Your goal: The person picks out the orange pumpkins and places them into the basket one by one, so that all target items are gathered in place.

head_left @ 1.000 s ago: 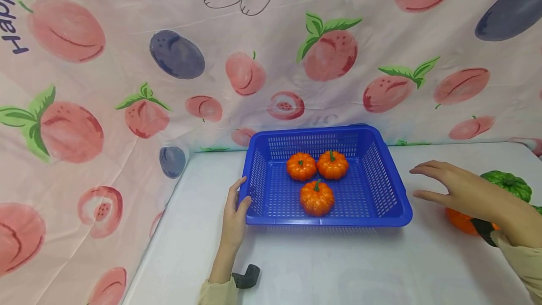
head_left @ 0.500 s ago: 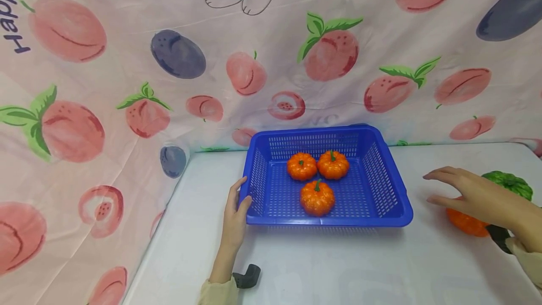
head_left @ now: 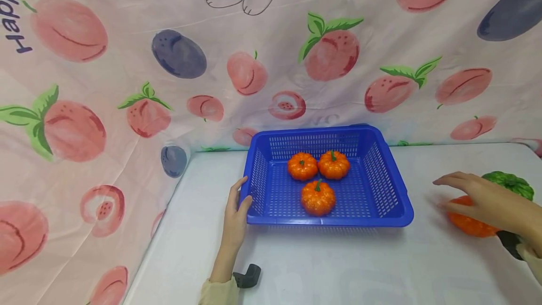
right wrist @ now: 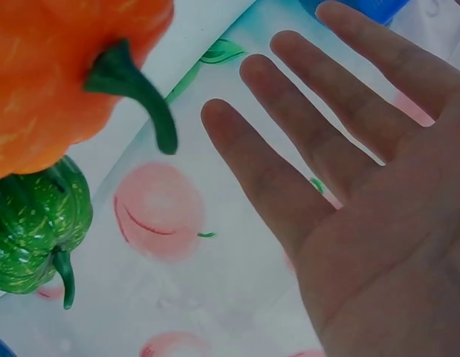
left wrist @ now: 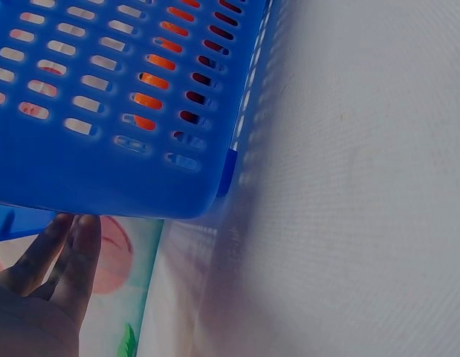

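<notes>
A blue plastic basket stands on the white table, with three small orange pumpkins inside. My left hand rests its fingertips and thumb against the basket's left rim; in the left wrist view its fingers look straight where they touch the blue plastic. To the right, my right hand hovers with fingers spread and nothing held. Beneath it sits a larger orange pumpkin, partly covered by the hand. The right wrist view shows that pumpkin's green stem beside the outstretched fingers.
A green striped pumpkin lies behind the right hand, close to the orange one. A fruit-print cloth hangs behind the table and along its left side. Dark wrist-worn devices show at both wrists.
My right hand has moved right and slightly nearer, away from the basket and over the orange pumpkin. The left hand, basket and its three pumpkins stay as they were.
</notes>
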